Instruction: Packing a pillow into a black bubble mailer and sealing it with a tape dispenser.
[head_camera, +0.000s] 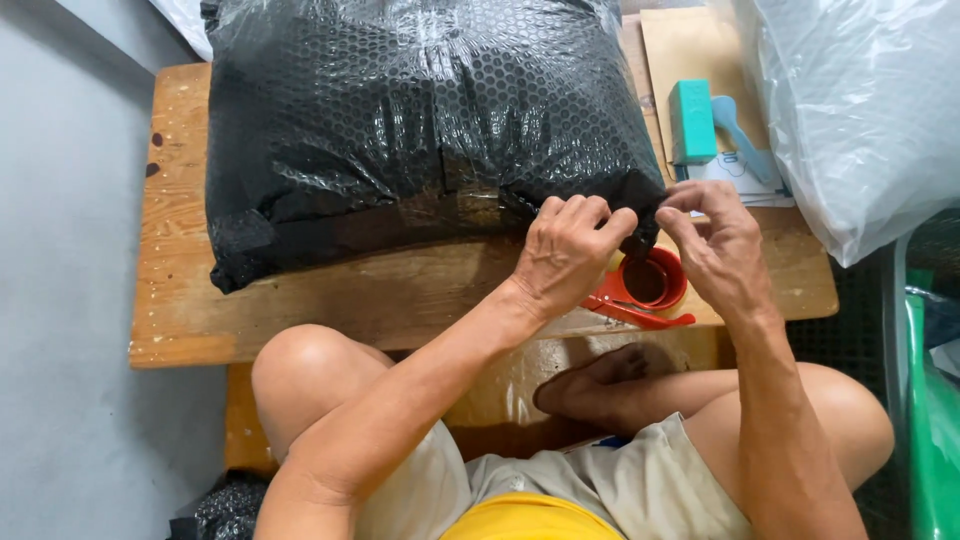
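Both hands pinch the near right corner of the big black bubble-wrapped parcel (420, 120) — left hand (565, 255) and right hand (715, 245) flank it, fingers closed narrowly — above the red tape dispenser (645, 290) on the wooden counter (300, 310).

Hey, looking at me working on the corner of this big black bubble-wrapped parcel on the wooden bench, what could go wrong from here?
1. Both hands, left hand and right hand, pinch the near right corner of the black bubble-wrapped parcel; the thin wrap might tear there.
2. The red tape dispenser lies at the edge of the wooden bench beneath your wrists; a nudge may knock it off.
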